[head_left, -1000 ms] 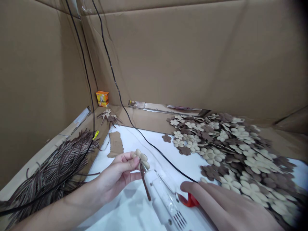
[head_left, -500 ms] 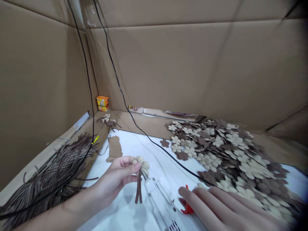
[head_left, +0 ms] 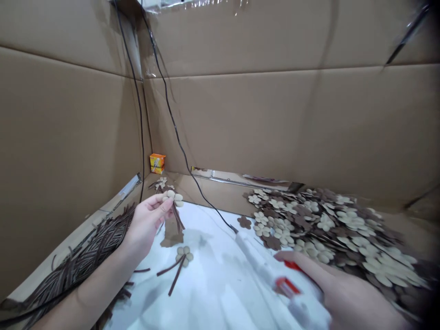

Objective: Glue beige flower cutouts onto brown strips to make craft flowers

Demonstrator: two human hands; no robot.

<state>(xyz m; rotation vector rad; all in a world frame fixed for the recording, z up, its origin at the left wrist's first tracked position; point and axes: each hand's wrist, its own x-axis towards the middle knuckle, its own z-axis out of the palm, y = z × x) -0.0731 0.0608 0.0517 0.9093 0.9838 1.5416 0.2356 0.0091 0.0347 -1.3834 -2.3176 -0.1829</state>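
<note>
My left hand (head_left: 146, 224) pinches a cream flower (head_left: 174, 198) by its edge, and brown strips hang from it. It is raised over the far left part of the white board (head_left: 213, 275). Below it on the board lies another cream flower (head_left: 184, 255) with two brown strips (head_left: 176, 275) spread from it. My right hand (head_left: 350, 288), blurred, is closed around a white glue gun (head_left: 257, 259) with red parts. The gun's nozzle points to the far left, apart from both flowers. Part of my right hand's grip is hidden behind the gun.
Cream and brown flower pieces (head_left: 330, 229) form a large pile on the right. A heap of brown strips (head_left: 92, 256) lies at left. An orange box (head_left: 157, 163) stands in the corner. A black cable (head_left: 172, 114) hangs before the cardboard walls (head_left: 240, 119).
My left hand has moved away to the far left with a flower. One flower with strips now shows on the board. My right hand, earlier with fingers extended, now grips the glue gun. The view has tilted up.
</note>
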